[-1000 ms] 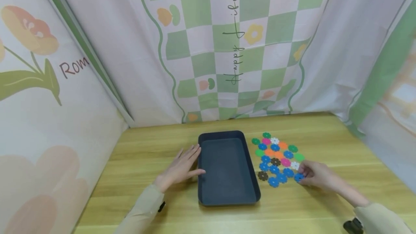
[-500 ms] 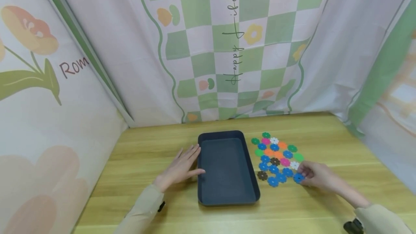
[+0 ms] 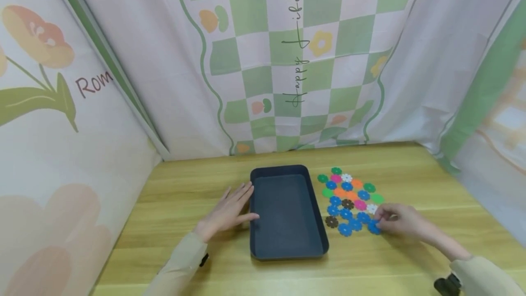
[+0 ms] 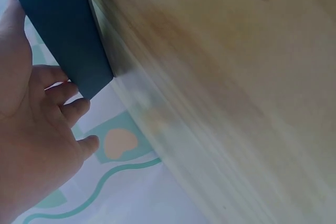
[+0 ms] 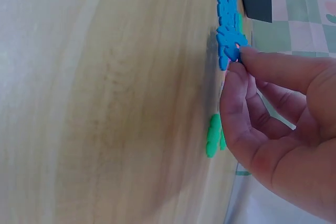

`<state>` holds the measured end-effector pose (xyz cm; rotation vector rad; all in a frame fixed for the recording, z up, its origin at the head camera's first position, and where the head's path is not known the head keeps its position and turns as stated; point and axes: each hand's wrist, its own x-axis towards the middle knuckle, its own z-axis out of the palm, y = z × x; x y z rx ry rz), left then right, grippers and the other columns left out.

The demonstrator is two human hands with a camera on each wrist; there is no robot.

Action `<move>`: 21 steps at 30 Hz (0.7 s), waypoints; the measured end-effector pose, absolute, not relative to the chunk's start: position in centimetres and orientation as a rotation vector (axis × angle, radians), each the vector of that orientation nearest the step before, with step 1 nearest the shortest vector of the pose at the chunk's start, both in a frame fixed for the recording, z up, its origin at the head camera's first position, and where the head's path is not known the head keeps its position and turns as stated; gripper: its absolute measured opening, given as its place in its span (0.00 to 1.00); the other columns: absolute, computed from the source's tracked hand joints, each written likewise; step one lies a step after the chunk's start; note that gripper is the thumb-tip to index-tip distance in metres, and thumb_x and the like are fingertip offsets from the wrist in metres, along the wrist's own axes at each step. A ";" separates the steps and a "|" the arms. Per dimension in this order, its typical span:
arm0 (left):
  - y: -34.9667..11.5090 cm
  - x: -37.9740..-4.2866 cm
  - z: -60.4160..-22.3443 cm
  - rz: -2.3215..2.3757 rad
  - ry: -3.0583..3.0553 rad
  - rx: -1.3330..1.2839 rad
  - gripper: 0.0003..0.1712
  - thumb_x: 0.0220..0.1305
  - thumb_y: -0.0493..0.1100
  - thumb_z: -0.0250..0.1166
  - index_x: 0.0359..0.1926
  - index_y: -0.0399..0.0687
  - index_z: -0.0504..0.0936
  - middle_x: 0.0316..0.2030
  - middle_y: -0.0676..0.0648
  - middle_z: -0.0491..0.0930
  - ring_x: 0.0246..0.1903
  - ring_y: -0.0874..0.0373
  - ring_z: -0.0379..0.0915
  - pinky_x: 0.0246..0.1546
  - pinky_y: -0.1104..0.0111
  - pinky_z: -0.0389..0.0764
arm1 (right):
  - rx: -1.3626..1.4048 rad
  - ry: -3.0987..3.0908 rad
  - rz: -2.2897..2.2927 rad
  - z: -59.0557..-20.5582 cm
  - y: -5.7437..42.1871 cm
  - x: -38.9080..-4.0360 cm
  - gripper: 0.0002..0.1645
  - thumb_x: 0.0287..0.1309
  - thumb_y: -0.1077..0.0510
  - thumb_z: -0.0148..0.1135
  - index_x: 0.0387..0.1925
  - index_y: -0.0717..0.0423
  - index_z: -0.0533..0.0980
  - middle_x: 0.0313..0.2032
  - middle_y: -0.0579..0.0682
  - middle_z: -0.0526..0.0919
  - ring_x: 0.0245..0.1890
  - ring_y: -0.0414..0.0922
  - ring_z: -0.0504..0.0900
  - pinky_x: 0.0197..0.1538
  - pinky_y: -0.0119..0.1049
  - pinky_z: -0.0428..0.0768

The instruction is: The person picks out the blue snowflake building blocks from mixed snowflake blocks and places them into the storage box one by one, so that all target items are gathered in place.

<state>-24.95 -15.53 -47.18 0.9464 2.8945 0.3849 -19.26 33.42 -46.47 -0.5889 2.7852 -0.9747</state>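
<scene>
My right hand (image 3: 404, 224) pinches a blue flower-shaped plastic disc (image 3: 373, 227) between thumb and fingertips at the near right of a spread of similar discs. In the right wrist view this blue disc (image 5: 229, 36) is tilted up off the table, close to other blue ones. On the left, my left hand (image 3: 227, 214) rests against the left wall of a dark rectangular tray (image 3: 289, 218), fingers mostly straight and thumb over the rim. The left wrist view has those fingertips touching the outer side of the tray (image 4: 63, 30). Nothing lies in the tray.
Several loose discs in blue, orange (image 3: 340, 192), pink (image 3: 360, 204), green (image 3: 369, 187), white (image 3: 346, 177) and brown (image 3: 331, 222) lie right of the tray. The wooden table (image 3: 185, 186) ends at a printed curtain (image 3: 283, 118) behind.
The right hand has shifted slightly left with the blue disc, which has tilted and sits nearer the other blue ones. The left hand and tray have not moved.
</scene>
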 end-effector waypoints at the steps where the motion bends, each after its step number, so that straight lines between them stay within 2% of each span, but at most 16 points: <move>1: -15.5 -25.0 -47.2 0.387 2.896 0.955 0.53 0.67 0.69 0.54 0.78 0.42 0.50 0.79 0.41 0.47 0.78 0.42 0.44 0.76 0.40 0.48 | -0.585 2.783 -0.980 -46.3 33.3 -19.3 0.06 0.56 0.60 0.69 0.36 0.55 0.80 0.33 0.42 0.83 0.33 0.24 0.76 0.38 0.23 0.81; 9: -15.7 -25.3 -47.2 0.272 2.951 1.018 0.49 0.67 0.68 0.53 0.77 0.42 0.54 0.78 0.41 0.51 0.77 0.44 0.49 0.77 0.43 0.50 | -0.537 2.638 -1.150 -44.8 32.1 -19.9 0.08 0.63 0.62 0.63 0.41 0.64 0.79 0.35 0.52 0.82 0.32 0.29 0.79 0.33 0.29 0.84; 14: -15.7 -25.3 -47.2 0.225 2.963 1.043 0.49 0.67 0.68 0.53 0.77 0.41 0.55 0.78 0.41 0.52 0.78 0.46 0.48 0.78 0.50 0.52 | -0.529 2.611 -1.174 -43.9 30.9 -20.8 0.10 0.66 0.59 0.61 0.42 0.62 0.79 0.37 0.55 0.82 0.31 0.33 0.80 0.33 0.33 0.85; 21: -15.7 -25.5 -47.1 0.216 2.961 1.087 0.49 0.68 0.67 0.54 0.76 0.39 0.57 0.77 0.41 0.52 0.77 0.47 0.49 0.77 0.52 0.56 | -0.532 2.563 -1.161 -42.1 27.9 -22.0 0.13 0.67 0.55 0.61 0.44 0.62 0.78 0.36 0.54 0.82 0.30 0.39 0.80 0.34 0.35 0.85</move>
